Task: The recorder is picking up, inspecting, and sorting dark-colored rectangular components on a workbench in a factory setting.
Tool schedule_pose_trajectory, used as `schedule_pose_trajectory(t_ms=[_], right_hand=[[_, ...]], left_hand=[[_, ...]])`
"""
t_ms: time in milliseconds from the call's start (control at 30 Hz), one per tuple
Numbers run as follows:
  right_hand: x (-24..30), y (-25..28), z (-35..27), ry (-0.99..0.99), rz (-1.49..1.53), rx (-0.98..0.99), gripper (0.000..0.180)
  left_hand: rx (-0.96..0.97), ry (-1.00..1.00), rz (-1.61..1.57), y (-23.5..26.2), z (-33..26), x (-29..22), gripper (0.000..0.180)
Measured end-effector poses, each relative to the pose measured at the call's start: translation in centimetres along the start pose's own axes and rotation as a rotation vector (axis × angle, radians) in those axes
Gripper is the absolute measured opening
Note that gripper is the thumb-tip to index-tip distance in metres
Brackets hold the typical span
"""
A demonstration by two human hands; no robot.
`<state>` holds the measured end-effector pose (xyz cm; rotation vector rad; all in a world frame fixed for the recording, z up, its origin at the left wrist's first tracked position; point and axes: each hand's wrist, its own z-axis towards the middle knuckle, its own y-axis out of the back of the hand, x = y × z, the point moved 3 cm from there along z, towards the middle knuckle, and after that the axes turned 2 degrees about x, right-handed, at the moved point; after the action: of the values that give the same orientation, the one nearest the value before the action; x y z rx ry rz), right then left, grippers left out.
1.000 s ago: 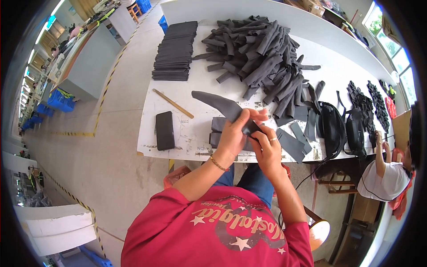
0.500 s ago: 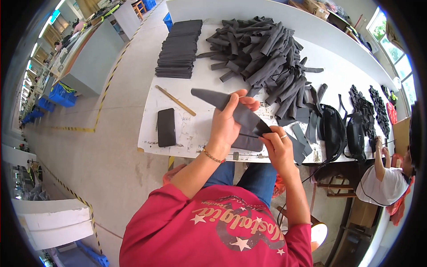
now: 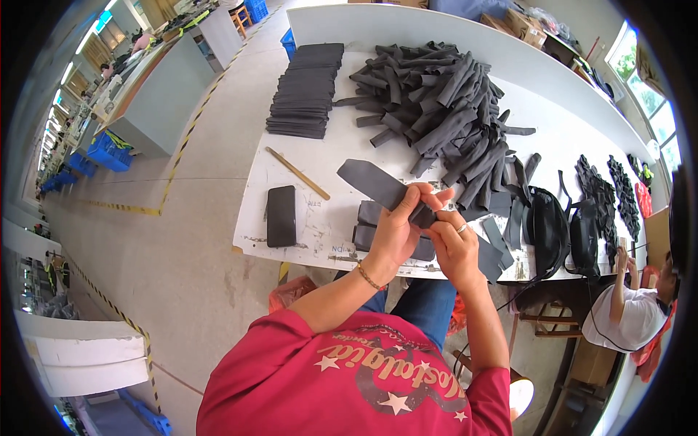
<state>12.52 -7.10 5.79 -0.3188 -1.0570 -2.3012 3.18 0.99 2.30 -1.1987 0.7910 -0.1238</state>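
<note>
One flat, matte, blunt-ended dark strip [image 3: 372, 182]

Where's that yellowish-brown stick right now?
In the head view, the stick lies toward the left of the white table, between the stacked dark strips and the black rectangular item.

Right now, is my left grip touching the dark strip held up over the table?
Touching. The head view shows the left grip closed on the strip, with the strip's free end jutting out past it.
</note>
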Motion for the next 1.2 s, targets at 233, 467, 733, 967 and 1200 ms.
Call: schedule_pose_trajectory(t_ms=[233,467,733,967,1200], right_hand=[[0.0,-0.6,0.3,0.023,0.003,0.013,0.022],[-0.3,-1.2,0.3,-0.004,0.01,0.018,0.019],[-0.6,-3.9,0.1,-0.601,0.602,-0.34,0.017],[0.1,-1.0,-2.5,-0.848,0.932,-0.437,0.018],[-2.7,-2.0,-3.5,-0.619,0.549,-0.449,0.008]], left_hand=[[-0.019,0.029,-0.022,0.6,-0.3,0.6,0.028],[0.011,0.02,-0.045,1.1,-0.1,0.8,0.03],[-0.003,-0.028,0.145,1.1,1.2,-0.9,0.043],[0.149,-0.047,0.07,0.4,0.6,-1.2,0.04],[-0.224,-0.021,0.078,3.9,0.6,-2.3,0.042]])
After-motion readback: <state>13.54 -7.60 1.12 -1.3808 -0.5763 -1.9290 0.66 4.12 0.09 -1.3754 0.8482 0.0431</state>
